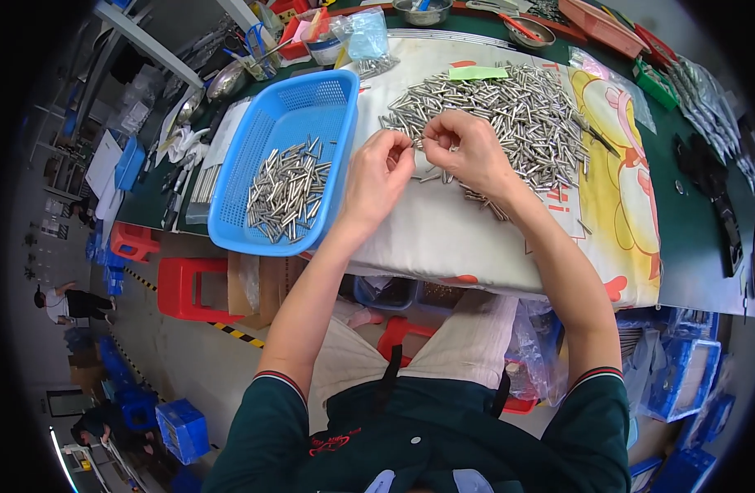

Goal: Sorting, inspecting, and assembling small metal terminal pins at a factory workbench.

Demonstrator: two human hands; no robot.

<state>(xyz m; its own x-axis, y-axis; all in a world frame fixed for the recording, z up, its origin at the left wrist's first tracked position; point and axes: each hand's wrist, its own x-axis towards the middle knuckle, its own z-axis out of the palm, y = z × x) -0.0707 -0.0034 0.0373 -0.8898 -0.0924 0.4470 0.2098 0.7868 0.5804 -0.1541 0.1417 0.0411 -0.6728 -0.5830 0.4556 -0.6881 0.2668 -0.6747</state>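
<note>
Green covers the long table (698, 222), and a white cloth (443, 230) with a cartoon print lies over the middle of it. On the cloth sits a big pile of pins (509, 107), small shiny metal rods, all heaped together. A green slip (478, 73) rests on the far edge of the pile.

Both hands are at the near edge of the pile, close together. The left hand (376, 177) has its fingers bent in, tips pinched near a pin. The right hand (468, 152) is curled too, tips pinched, just beside the left one. Each seems to hold a pin between the fingertips, but the pins are too small here to be sure.

Left of the hands sits a blue basket (328, 103) on the table edge. More pins (289, 191) lie in a small heap inside it, well apart from the big pile.

Metal bowls (423, 11) and red trays (603, 25) stand at the far side. Red stools (184, 287) stand on the floor under the table.
</note>
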